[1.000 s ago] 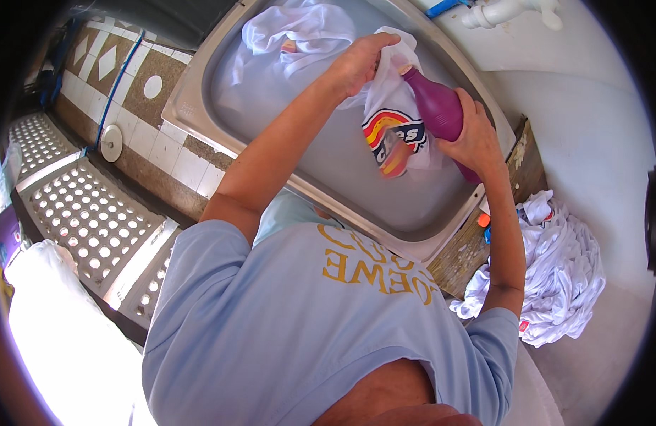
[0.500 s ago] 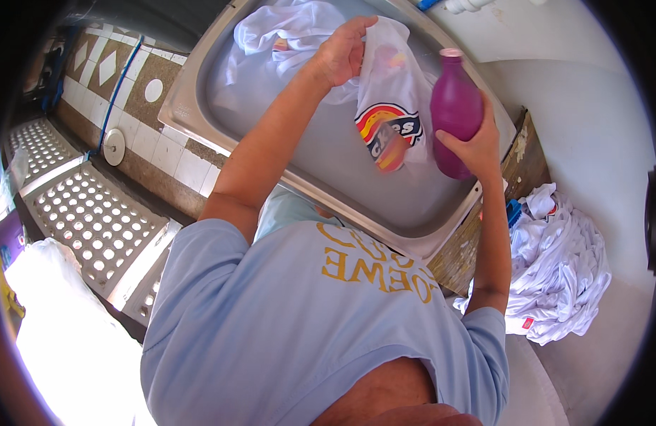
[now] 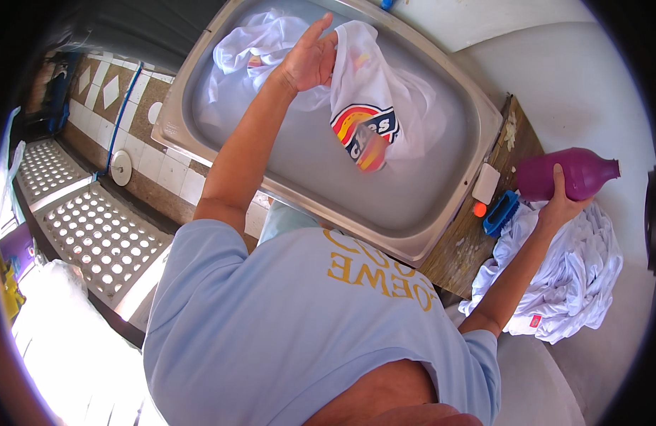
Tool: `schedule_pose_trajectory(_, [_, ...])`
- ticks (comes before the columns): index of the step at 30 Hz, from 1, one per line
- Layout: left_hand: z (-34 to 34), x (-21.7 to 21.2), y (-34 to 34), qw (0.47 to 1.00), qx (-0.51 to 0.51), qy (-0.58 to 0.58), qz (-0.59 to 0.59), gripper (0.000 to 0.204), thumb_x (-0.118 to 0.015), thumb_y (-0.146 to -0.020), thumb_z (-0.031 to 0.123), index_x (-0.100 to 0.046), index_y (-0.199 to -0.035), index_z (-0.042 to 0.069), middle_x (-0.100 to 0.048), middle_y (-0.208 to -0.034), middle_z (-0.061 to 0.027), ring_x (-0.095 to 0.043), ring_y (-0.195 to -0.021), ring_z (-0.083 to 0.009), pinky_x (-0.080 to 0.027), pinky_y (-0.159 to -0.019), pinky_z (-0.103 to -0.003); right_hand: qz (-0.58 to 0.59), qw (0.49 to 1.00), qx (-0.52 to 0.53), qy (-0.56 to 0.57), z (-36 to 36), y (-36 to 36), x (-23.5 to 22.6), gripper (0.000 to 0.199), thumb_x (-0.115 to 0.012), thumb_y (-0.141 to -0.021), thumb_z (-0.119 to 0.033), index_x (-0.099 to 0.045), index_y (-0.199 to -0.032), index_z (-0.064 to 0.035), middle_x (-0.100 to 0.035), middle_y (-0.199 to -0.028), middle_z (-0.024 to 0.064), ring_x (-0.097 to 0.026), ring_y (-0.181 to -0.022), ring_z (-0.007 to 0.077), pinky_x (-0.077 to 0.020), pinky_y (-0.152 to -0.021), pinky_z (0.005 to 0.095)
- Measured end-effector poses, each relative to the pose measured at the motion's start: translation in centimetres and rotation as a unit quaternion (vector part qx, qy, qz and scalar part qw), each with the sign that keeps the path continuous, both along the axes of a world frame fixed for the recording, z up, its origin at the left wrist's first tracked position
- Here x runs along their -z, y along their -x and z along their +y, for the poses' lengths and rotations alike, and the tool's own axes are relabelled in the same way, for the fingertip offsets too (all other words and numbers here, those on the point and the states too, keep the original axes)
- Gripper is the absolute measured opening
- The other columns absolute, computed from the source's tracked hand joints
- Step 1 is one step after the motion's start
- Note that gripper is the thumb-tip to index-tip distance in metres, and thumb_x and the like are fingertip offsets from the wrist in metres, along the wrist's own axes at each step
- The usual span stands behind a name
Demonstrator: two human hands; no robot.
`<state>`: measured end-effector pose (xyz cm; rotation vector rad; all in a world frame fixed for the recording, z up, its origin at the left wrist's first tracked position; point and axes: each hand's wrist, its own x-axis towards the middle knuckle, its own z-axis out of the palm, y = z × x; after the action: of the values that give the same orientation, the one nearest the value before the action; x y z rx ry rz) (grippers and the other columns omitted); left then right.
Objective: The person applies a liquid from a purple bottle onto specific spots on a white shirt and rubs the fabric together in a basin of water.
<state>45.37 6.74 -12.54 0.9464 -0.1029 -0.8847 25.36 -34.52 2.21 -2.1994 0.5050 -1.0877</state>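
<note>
My left hand [image 3: 310, 62] is closed on the edge of a white garment [image 3: 374, 71] with a red, yellow and black printed patch. The garment hangs down into cloudy water in a steel basin [image 3: 299, 186]. Another bunched white garment [image 3: 260, 39] lies in the water left of that hand. Out at the right, my right hand [image 3: 563, 207] grips a purple plastic bottle [image 3: 555, 174]. The bottle lies on its side in the grip, its uncapped mouth pointing right, above a heap of wet-looking white clothes [image 3: 569, 277].
On the worn wooden board [image 3: 452, 259] beside the basin are a blue scrubbing brush [image 3: 501, 213], a small orange cap [image 3: 480, 209] and a white block [image 3: 486, 183]. A perforated grey panel [image 3: 104, 234] and a tiled floor [image 3: 168, 153] show at left.
My right hand has carried the bottle from over the basin to the right, turning it from upright to sideways. My left hand keeps hold of the garment.
</note>
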Motion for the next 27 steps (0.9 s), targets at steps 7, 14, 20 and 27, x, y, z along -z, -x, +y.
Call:
schedule_pose_trajectory(7, [0.4,-0.6,-0.1,0.999,0.011,0.036,0.022,0.087,-0.031,-0.085,0.073,-0.033,-0.144,0.009,-0.051,-0.135,-0.0073,-0.052,-0.119,-0.0218,-0.043,-0.095,-0.042,-0.052,0.998,0.039,-0.021,-6.5,-0.2,3.2,0.087,-0.088,-0.062,-0.011,-0.035,-0.128,0.0061,-0.053,-0.118,0.0174,-0.057,-0.102,0.0241,-0.0506,-0.089,0.0356])
schedule_pose_trajectory(14, [0.7,-0.4,-0.2,0.998,0.011,0.054,0.034,0.081,-0.027,-0.089,0.067,-0.032,-0.144,0.007,-0.048,-0.138,-0.0077,-0.051,-0.121,-0.0233,-0.044,-0.095,-0.042,-0.089,0.991,0.07,-0.075,-7.5,-1.1,6.2,0.089,-0.088,-0.063,-0.012,-0.031,-0.129,0.0055,-0.05,-0.121,0.0179,-0.056,-0.104,0.0264,-0.0512,-0.092,0.0388])
schedule_pose_trajectory(20, [0.8,-0.4,-0.2,0.998,0.006,0.051,0.037,0.079,-0.028,-0.09,0.065,-0.032,-0.144,0.007,-0.047,-0.138,-0.0081,-0.051,-0.121,-0.024,-0.043,-0.096,-0.044,-0.093,0.989,0.099,-0.066,-7.0,-1.4,8.1,0.097,-0.088,-0.064,-0.016,-0.023,-0.133,0.004,-0.044,-0.126,0.0197,-0.053,-0.109,0.028,-0.0501,-0.093,0.0394])
schedule_pose_trajectory(27, [1.5,-0.6,-0.9,0.999,-0.012,0.036,0.0,0.077,-0.032,-0.09,0.062,-0.039,-0.138,0.002,-0.052,-0.134,-0.0094,-0.053,-0.119,-0.0242,-0.043,-0.097,-0.041,-0.086,0.986,0.132,0.058,-3.7,1.4,7.4,0.085,-0.079,-0.075,-0.017,-0.023,-0.136,0.0029,-0.042,-0.129,0.0201,-0.05,-0.112,0.0278,-0.0423,-0.098,0.0388])
